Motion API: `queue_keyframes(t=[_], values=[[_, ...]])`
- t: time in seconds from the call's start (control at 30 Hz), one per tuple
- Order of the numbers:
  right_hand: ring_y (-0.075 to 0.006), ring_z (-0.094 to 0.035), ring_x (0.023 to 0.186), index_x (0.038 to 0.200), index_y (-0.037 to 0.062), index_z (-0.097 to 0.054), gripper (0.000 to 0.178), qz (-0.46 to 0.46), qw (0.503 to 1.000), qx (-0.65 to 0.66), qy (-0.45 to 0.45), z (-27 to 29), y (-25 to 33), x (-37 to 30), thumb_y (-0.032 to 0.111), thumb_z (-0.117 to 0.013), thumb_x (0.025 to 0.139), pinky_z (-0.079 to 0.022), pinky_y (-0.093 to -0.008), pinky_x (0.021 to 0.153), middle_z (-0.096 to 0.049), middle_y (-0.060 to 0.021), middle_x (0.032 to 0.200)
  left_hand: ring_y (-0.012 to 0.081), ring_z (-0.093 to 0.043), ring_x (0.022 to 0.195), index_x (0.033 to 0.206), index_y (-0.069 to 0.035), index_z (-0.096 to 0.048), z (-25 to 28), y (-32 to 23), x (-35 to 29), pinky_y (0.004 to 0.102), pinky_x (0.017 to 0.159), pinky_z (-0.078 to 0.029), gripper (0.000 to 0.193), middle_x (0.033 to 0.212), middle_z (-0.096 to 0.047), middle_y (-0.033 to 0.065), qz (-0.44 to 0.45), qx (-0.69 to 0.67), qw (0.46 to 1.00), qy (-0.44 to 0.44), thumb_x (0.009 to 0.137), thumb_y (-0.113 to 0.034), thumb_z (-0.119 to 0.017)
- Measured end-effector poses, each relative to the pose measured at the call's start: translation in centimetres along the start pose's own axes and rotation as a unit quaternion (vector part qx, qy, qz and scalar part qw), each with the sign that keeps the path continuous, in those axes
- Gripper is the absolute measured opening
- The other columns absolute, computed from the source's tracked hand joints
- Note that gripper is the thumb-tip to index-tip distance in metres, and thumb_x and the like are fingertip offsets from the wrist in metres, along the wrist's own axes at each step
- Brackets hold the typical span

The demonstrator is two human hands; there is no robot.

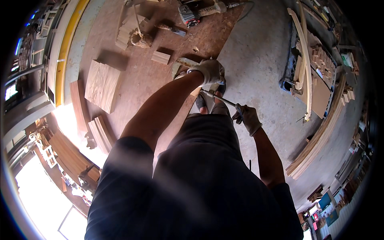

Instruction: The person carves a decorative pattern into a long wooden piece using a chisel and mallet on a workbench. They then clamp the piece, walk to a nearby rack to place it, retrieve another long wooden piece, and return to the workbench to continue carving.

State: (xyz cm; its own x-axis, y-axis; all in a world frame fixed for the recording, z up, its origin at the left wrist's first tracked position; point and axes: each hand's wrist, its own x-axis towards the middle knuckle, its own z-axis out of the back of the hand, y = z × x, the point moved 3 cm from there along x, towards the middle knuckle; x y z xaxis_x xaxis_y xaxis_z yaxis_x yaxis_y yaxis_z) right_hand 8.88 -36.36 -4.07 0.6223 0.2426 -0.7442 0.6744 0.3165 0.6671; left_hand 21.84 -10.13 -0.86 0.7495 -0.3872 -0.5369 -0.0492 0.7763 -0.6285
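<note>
My right hand [251,121], in a pale work glove, is closed round the dark grip of a hammer [224,100]. Its metal shaft slants up and left, and its head is just below my left hand. My left hand [212,73], gloved too, is curled shut at the right edge of the brown worktable [144,76]. What its fingers hold is hidden from above. A pale piece of wood [187,62] lies right beside it on the tabletop. Near it sits a small wood block [161,57].
On the table are stacked boards [103,86], wood strips [101,134], a pot [141,39] with a stick in it, a flat-bladed hand tool [172,29] and a corded power tool [189,16]. To the right, a blue crate [285,85] holds wood pieces, with long planks [316,138] beside it.
</note>
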Motion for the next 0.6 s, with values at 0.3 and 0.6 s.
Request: queue_keyframes(t=[0.3,0.6], values=[[-0.0159,-0.061,0.050,0.085,0.0002,-0.069,0.041,-0.062,0.993,0.102,-0.025,-0.7,-0.2,-0.2,0.037,-0.063,0.103,-0.046,-0.0294,0.046,-0.066,-0.0090,0.064,0.0270,-0.074,0.091,0.093,-0.013,-0.080,-0.2,0.3,0.3,0.0395,0.085,-0.056,0.025,0.092,-0.078,0.0103,-0.007,-0.001,1.000,0.005,0.079,-0.032,-0.084],[-0.0137,-0.062,0.055,0.098,-0.0010,-0.071,0.042,-0.045,0.999,0.013,-0.027,-0.8,1.3,-0.9,0.040,-0.064,0.103,-0.051,-0.0275,0.053,-0.070,-0.0088,0.074,0.0239,-0.073,0.101,0.115,-0.007,-0.074,4.5,5.0,1.0,0.0329,0.084,-0.058,0.026,0.110,-0.076,0.0103,-0.122,-0.176,0.957,-0.198,0.096,-0.023,-0.067]])
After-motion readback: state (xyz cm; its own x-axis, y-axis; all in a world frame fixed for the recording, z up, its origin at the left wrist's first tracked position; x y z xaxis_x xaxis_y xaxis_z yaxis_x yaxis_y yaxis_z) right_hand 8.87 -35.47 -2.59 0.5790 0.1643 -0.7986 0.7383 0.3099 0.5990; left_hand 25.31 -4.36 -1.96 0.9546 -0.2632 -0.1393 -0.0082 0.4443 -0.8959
